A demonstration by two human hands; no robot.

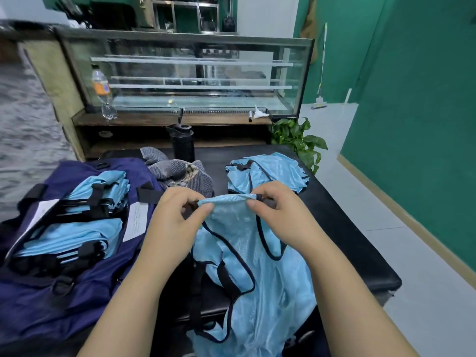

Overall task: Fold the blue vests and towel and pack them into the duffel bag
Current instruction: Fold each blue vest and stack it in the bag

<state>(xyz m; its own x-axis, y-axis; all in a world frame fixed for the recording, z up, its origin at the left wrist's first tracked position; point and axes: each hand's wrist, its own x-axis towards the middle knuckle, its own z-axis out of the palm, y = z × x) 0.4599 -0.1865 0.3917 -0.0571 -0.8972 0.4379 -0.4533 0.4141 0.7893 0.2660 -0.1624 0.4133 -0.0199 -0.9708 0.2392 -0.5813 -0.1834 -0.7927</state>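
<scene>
- The duffel bag (77,292) lies open on the black counter (347,240); folded blue vests (77,228) are already stacked inside it, so part of the packing looks done.
- The vest in hand (257,266) hangs just right of the bag, unfolded, its lower part draping over the counter edge.
- A loose pile of blue vests (268,171) waits beyond and to the right of the bag, not yet folded.
- The striped grey towel (177,171) lies crumpled just behind the bag, not yet folded or packed.
- The left hand (177,217) and right hand (278,215) each pinch the vest's top edge, fingers curled round it, the cloth stretched between them.
- My reading: several vests packed; this vest, the pile and the towel remain.
</scene>
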